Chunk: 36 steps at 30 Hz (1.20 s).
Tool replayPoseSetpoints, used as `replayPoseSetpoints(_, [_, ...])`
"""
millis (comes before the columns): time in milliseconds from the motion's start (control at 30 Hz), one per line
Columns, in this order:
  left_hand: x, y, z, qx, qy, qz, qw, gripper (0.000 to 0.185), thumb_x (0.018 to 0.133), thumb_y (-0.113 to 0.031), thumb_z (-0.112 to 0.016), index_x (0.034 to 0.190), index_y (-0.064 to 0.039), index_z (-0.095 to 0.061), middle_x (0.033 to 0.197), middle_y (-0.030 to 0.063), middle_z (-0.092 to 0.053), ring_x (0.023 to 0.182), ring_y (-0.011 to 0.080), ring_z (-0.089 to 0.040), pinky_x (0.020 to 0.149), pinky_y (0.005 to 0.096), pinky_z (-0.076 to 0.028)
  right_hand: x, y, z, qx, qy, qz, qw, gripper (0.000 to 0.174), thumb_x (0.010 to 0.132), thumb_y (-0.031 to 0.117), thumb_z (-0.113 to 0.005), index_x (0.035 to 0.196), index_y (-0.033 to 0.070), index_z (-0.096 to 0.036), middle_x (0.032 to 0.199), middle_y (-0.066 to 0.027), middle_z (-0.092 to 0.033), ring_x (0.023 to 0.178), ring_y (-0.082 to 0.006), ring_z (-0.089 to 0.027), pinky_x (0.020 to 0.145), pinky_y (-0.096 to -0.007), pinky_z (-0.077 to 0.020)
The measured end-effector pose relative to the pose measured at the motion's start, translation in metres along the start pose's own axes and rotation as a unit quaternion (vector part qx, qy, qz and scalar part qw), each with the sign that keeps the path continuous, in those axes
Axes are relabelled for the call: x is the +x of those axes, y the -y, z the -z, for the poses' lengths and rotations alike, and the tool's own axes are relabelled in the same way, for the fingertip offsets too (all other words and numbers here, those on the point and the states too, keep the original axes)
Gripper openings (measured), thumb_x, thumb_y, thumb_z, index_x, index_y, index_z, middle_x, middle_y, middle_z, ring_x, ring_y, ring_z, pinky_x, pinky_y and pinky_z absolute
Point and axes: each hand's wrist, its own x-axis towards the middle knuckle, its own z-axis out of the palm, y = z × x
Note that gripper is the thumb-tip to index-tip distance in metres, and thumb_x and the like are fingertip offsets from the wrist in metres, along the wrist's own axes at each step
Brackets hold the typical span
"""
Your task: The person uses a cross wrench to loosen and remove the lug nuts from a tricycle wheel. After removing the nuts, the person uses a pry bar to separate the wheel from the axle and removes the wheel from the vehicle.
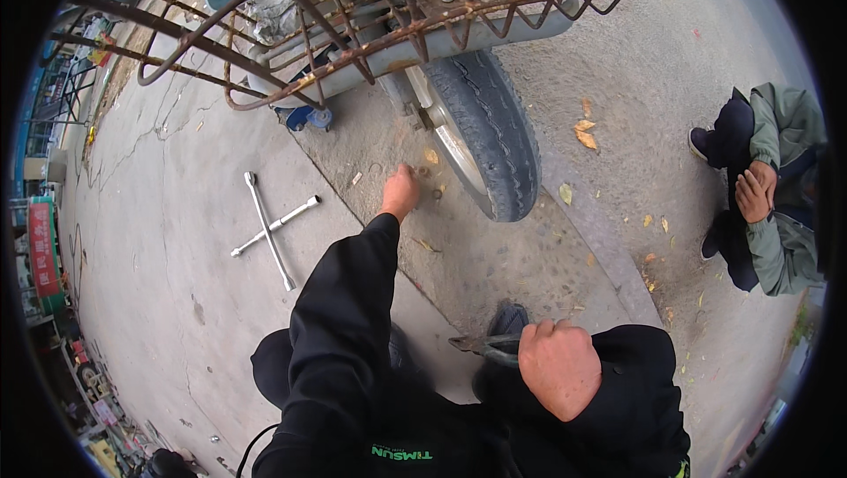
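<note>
My left hand [400, 192] reaches down to the ground beside the wheel, fingers curled and mostly hidden from above. Right by its fingertips lies a small rusty nut-like part [423, 172]; whether I touch it is unclear. Another small dark ring-shaped part [437, 194] rests just to the right. In my right hand [561, 369], held over my knee, is a pair of pliers [497, 348], jaws pointing left. Ahead stands a wheel with a worn, cracked black tire [486, 127] and a silver rim [456, 152], under a vehicle frame.
A four-way lug wrench [267, 232] lies on the concrete at left. Overhead juts a rusty wire basket [370, 55]; a blue jack-like tool [308, 118] sits beneath. A seated person [781, 193] in a green jacket is at right, hands together. Dry leaves [585, 135] dot the ground.
</note>
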Motion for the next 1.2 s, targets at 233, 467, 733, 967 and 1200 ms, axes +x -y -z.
replayPoseSetpoints(233, [0.029, -0.021, -0.013, 0.145, 0.044, -0.047, 0.987, 0.031, 0.094, -0.028, -0.061, 0.109, -0.002, -0.051, 0.096, 0.0274, -0.069, 0.092, 0.0454, -0.067, 0.08, 0.0535, -0.052, -0.035, -0.005, -0.001, 0.028, 0.041, -0.077, 0.996, 0.01, 0.079, 0.015, -0.06, 0.074, 0.006, -0.06, 0.069, -0.0079, -0.059, 0.066, -0.0213, -0.061, 0.054, -0.0338, -0.0454])
replayPoseSetpoints(467, [-0.015, -0.009, -0.012, 0.104, 0.002, -0.04, 0.994, 0.024, 0.095, -0.02, -0.053, 0.103, 0.002, -0.049, 0.094, 0.0312, -0.066, 0.09, 0.0487, -0.065, 0.077, 0.0565, -0.052, -0.014, -0.008, 0.002, 0.003, 0.015, -0.019, 1.0, 0.009, 0.08, 0.014, -0.06, 0.074, 0.007, -0.059, 0.069, -0.0068, -0.059, 0.066, -0.0206, -0.061, 0.054, -0.0328, -0.0455])
replayPoseSetpoints(733, [-0.117, 0.077, 0.078, 0.227, -0.102, 0.058, 0.967, 0.015, 0.097, -0.015, -0.049, 0.104, -0.002, -0.047, 0.1, 0.0247, -0.064, 0.085, 0.0429, -0.068, 0.073, 0.0498, -0.056, 0.031, 0.0, 0.003, -0.01, -0.056, 0.115, 0.992, 0.008, 0.075, 0.013, -0.062, 0.073, 0.006, -0.06, 0.068, -0.008, -0.06, 0.067, -0.0219, -0.063, 0.054, -0.0336, -0.0471])
replayPoseSetpoints(967, [-0.161, 0.129, 0.08, 0.218, -0.018, 0.025, 0.975, 0.012, 0.097, -0.012, -0.048, 0.103, -0.002, -0.048, 0.101, 0.0227, -0.064, 0.087, 0.0424, -0.068, 0.074, 0.049, -0.056, 0.029, 0.011, 0.007, -0.022, 0.008, 0.135, 0.991, 0.009, 0.075, 0.015, -0.063, 0.073, 0.006, -0.062, 0.069, -0.0076, -0.061, 0.068, -0.022, -0.063, 0.056, -0.0329, -0.0476])
replayPoseSetpoints(1200, [-0.174, 0.139, 0.082, 0.042, -0.156, 0.132, 0.978, 0.016, 0.085, -0.008, -0.068, 0.095, -0.002, -0.057, 0.094, 0.02, -0.062, 0.088, 0.0404, -0.062, 0.08, 0.0473, -0.051, 0.026, 0.032, 0.013, -0.007, -0.072, 0.171, 0.983, 0.009, 0.074, 0.015, -0.063, 0.074, 0.006, -0.063, 0.069, -0.0081, -0.062, 0.068, -0.0218, -0.063, 0.057, -0.032, -0.0482])
